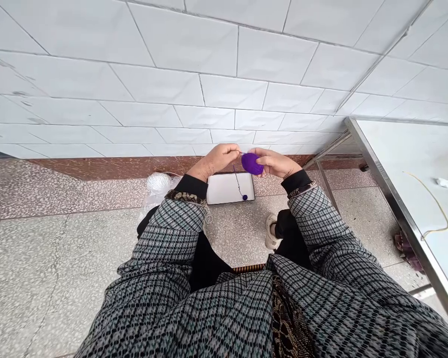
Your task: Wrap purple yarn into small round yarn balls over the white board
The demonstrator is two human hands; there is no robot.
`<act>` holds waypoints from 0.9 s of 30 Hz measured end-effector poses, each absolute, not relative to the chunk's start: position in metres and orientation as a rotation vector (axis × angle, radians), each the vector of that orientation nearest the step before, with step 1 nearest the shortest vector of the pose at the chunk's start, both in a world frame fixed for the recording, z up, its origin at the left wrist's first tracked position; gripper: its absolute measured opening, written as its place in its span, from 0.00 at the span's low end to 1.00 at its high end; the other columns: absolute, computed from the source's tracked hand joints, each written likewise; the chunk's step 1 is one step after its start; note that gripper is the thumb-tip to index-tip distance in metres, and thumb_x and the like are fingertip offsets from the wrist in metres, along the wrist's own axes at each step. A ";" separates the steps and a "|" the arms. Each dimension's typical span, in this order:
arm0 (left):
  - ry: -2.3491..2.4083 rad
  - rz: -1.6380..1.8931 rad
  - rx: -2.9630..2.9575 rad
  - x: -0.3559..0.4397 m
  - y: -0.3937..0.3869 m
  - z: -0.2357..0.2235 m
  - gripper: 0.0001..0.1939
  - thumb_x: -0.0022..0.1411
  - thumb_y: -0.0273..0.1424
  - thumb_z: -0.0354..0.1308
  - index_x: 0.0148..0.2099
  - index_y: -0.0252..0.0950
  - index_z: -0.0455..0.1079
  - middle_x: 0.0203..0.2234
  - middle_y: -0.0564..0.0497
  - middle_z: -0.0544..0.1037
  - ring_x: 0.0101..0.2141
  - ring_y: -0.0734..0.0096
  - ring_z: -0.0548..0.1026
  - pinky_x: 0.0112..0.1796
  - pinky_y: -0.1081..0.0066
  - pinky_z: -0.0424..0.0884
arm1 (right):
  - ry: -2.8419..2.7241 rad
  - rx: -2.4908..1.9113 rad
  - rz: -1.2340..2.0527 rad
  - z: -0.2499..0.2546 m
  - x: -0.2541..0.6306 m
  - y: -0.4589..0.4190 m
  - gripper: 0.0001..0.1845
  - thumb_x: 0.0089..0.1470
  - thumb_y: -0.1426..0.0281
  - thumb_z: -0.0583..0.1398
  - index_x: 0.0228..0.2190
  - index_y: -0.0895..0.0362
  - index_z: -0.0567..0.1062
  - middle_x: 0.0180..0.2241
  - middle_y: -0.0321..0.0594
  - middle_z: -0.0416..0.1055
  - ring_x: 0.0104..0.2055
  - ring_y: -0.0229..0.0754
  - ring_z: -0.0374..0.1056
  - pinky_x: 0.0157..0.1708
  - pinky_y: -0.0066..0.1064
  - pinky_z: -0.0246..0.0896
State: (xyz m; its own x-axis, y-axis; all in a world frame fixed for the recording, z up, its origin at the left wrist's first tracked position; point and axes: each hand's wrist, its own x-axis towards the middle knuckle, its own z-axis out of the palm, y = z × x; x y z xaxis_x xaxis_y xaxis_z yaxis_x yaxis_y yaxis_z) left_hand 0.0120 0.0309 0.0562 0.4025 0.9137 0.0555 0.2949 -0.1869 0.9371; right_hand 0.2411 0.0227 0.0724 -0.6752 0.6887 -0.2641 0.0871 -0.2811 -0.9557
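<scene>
In my right hand [274, 162] is a rounded purple yarn piece [251, 163], gripped between thumb and fingers; whether it is wound or crocheted I cannot tell. My left hand [222, 158] is closed in a pinch just left of it, on what looks like a purple yarn strand running to the piece. Below the hands, a crinkled dark strand [238, 183] hangs down to a small purple yarn ball [245, 198]. That ball lies in a shallow white box [224, 191] with a dark rim, on the floor between my feet.
A white yarn ball [159, 183] in clear plastic sits left of the box. The tiled wall [224, 89] rises close in front. On the right stands a metal-edged table [388, 186], with a yellow cord [433, 201] on its top. My shoe [272, 233] is near the box.
</scene>
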 end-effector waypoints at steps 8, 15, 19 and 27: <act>0.972 0.623 1.692 0.039 0.019 0.048 0.09 0.61 0.27 0.54 0.28 0.38 0.68 0.20 0.55 0.69 0.22 0.72 0.67 0.31 0.70 0.64 | -1.271 -0.835 1.689 0.078 0.234 0.029 0.37 0.48 0.53 0.73 0.51 0.53 0.65 0.35 0.36 0.71 0.31 0.37 0.71 0.27 0.27 0.67; 0.807 0.552 1.887 0.042 0.008 0.056 0.10 0.59 0.25 0.55 0.26 0.37 0.69 0.23 0.53 0.72 0.26 0.71 0.69 0.32 0.70 0.63 | -1.229 -1.193 1.495 0.071 0.226 0.034 0.16 0.55 0.68 0.66 0.40 0.55 0.66 0.31 0.35 0.70 0.28 0.36 0.66 0.26 0.26 0.62; 0.839 0.568 1.915 0.034 0.006 0.063 0.10 0.60 0.25 0.57 0.26 0.37 0.69 0.22 0.53 0.71 0.25 0.72 0.66 0.32 0.69 0.61 | -1.374 -1.501 1.292 0.062 0.223 0.035 0.15 0.54 0.70 0.67 0.37 0.54 0.64 0.30 0.34 0.70 0.26 0.36 0.64 0.25 0.27 0.58; 1.094 0.809 1.837 0.014 0.021 0.065 0.10 0.61 0.25 0.55 0.27 0.36 0.68 0.21 0.56 0.69 0.26 0.72 0.65 0.33 0.70 0.60 | -1.715 -1.181 1.913 0.064 0.236 0.027 0.15 0.49 0.70 0.69 0.38 0.57 0.72 0.27 0.34 0.72 0.25 0.35 0.64 0.23 0.25 0.61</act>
State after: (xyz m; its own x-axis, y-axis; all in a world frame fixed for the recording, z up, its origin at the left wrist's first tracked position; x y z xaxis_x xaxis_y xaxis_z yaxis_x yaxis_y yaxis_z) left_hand 0.0143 0.0211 0.0648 0.4133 0.9039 0.1099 0.3691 -0.2766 0.8872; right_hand 0.2358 0.0266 0.0642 -0.6109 0.7031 -0.3639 0.2852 -0.2333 -0.9297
